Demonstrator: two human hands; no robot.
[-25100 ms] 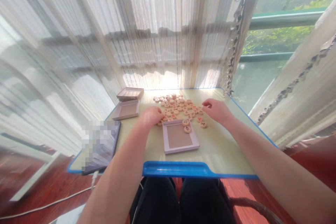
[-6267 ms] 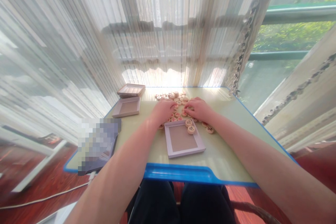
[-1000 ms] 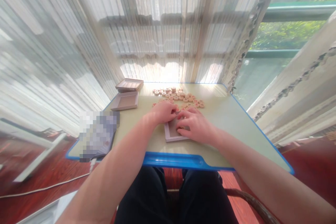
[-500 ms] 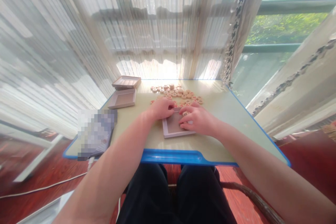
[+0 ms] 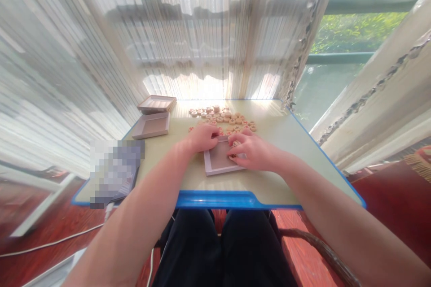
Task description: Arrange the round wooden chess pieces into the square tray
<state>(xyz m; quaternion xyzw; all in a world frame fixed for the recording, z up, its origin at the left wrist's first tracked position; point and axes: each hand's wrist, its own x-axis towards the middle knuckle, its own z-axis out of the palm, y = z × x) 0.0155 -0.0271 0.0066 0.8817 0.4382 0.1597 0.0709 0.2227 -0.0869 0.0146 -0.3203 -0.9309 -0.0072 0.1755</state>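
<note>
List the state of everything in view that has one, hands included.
near tray: open, flat, near part bare.
left hand: curled at tray's far-left corner; grip unclear.
right hand: bent over tray's right side, a piece at its fingertips.
loose pieces: scattered flat beyond the tray.
left tray: open, flat.
far-left tray: open, flat.
tablet: flat, screen blurred.
curtain: drawn.
</note>
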